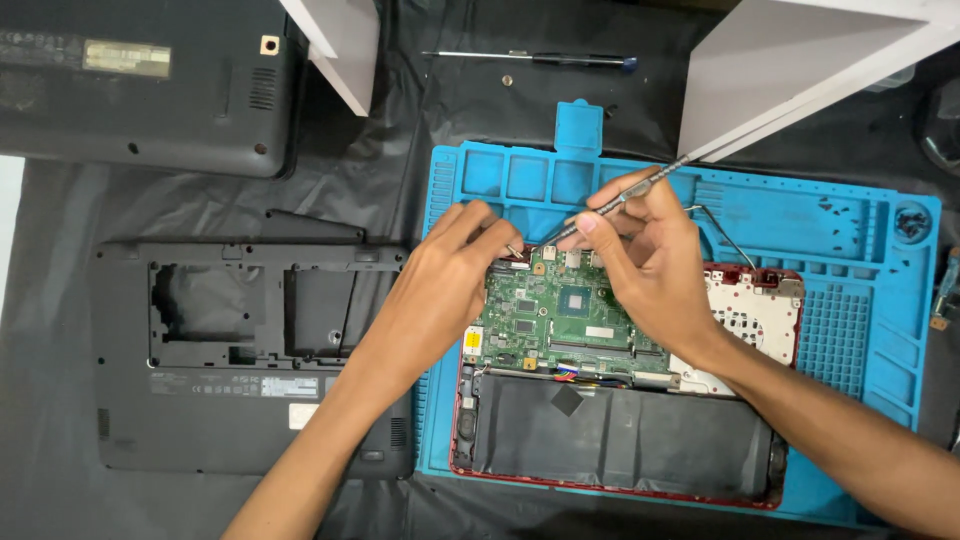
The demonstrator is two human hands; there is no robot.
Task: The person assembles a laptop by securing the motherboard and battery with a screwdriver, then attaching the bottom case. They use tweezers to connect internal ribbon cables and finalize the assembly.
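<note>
One opened red laptop [740,318] lies on one blue repair mat [850,340], and everything here is placed against that mat. Nearest the viewer, inside the laptop, sits one flat black battery [620,440]. Just beyond it is one green circuit board [560,315]. At the board's far edge, the left hand [445,285] has its fingertips pinched together on a small connector [517,254]. The right hand [650,255] is closed in a pen grip around one thin metal tool [628,193], whose tip comes down beside that connector. Left of the mat, on the black-covered tabletop [60,400], lies one dark laptop bottom cover [240,390] with cut-out bays. Beyond that cover rests one closed dark laptop [150,85]. Past the mat's far edge lie one slim screwdriver [530,59] and one loose screw [507,80].
</note>
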